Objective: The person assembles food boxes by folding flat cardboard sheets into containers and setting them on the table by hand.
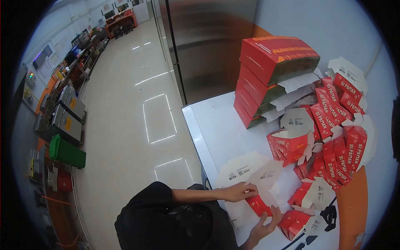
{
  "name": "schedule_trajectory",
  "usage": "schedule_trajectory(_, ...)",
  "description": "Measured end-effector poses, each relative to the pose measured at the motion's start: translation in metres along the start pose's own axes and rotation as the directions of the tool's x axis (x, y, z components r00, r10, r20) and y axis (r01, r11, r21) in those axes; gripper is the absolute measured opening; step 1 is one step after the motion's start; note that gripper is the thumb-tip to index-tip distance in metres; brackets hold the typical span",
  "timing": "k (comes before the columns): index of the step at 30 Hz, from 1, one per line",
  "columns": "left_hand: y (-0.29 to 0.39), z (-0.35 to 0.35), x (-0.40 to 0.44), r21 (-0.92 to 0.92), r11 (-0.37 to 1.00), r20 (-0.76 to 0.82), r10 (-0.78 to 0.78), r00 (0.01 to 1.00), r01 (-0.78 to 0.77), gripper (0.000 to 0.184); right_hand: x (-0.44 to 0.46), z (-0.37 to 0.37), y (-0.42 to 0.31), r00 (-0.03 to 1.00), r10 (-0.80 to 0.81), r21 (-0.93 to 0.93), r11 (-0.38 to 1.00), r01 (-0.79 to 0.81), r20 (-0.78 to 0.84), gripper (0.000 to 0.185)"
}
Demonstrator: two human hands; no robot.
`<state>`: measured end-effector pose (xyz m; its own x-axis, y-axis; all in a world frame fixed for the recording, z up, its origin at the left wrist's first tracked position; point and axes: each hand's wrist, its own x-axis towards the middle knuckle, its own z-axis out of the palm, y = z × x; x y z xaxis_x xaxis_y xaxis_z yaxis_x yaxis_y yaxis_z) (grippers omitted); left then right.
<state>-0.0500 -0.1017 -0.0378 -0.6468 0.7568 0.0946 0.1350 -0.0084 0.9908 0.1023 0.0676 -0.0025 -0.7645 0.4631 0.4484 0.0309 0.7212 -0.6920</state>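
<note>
A partly folded food carton (258, 203), red outside and white inside, lies in front of me on the white table. My left hand (240, 192) is closed on the upper edge of its red panel, fingers bent. At the lower right corner of that panel, my right hand (267, 224) grips with thumb and fingers. Beneath and beyond the hands spread large white flaps (232, 171) with black print. Right beside my right hand sits a folded red carton (293, 222), and another red carton (301, 193) is just behind it.
Large red boxes (259, 62) are stacked at the table's back. Many red cartons (329, 112) pile up along the wall, with nested ones (291, 143) nearer. A black strap (329, 217) lies at the right edge. A steel fridge (208, 46) stands behind the table (208, 125).
</note>
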Motion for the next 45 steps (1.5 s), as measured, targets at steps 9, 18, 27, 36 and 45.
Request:
schedule_trajectory(9, 0.005, 0.027, -0.008, 0.099, 0.994, -0.083, -0.025, 0.996, 0.033, 0.02, 0.001, 0.024, 0.013, 0.909, 0.069, 0.171, 0.985, 0.002, -0.411, 0.008)
schedule_trajectory(18, 0.017, 0.024, -0.009, 0.074, 0.997, -0.049, -0.008, 0.999, 0.011, 0.015, -0.001, 0.02, -0.006, 1.0, -0.026, 0.115, 0.993, 0.024, 0.008, 0.01)
schedule_trajectory(27, 0.037, 0.005, -0.008, 0.296, 0.946, 0.016, 0.132, 0.991, -0.131, 0.01, 0.001, -0.009, -0.024, 0.994, 0.08, 0.099, 0.991, -0.087, 0.078, 0.088)
schedule_trajectory(36, 0.002, -0.065, 0.026, -0.45, 0.891, 0.121, -0.011, 0.993, 0.065, 0.041, 0.002, -0.054, 0.048, 0.966, 0.233, 0.552, 0.823, -0.135, -0.112, 0.139)
schedule_trajectory(45, -0.024, -0.041, 0.045, -0.273, 0.814, 0.259, -0.451, 0.854, 0.513, 0.05, 0.01, -0.039, 0.022, 0.976, -0.07, 0.107, 0.99, 0.094, -0.207, 0.044)
